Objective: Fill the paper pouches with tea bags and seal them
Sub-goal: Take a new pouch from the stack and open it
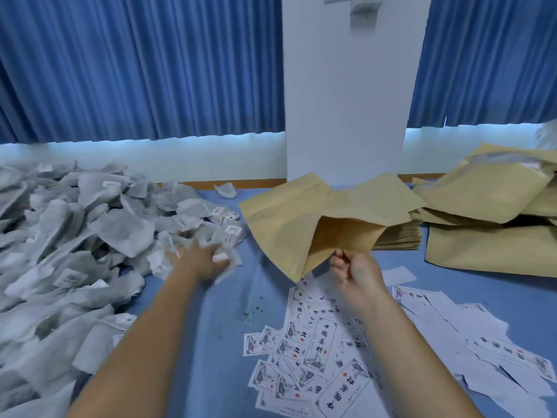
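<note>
left hand [205, 257]: blurred, low at the near right edge of the heap, fingers curled round a white tea bag [224, 258].
right hand [355, 271]: up off the tabletop, thumb and fingers pinching the lower lip of the paper pouch [316, 224].
paper pouch: brown, hanging tilted in the air, mouth gaping toward the person, between the heap and the flat stack.
heap of tea bags [75, 236]: grey-white, covers the left side of the blue tabletop [211, 327], with strings and tags showing.
flat stack of pouches [398, 233]: just behind and to the right of the held one.
bulging pouches [488, 200]: piled at the far right.
printed labels [316, 357]: scattered under the right forearm.
green crumbs [253, 312]: beside the labels.
</note>
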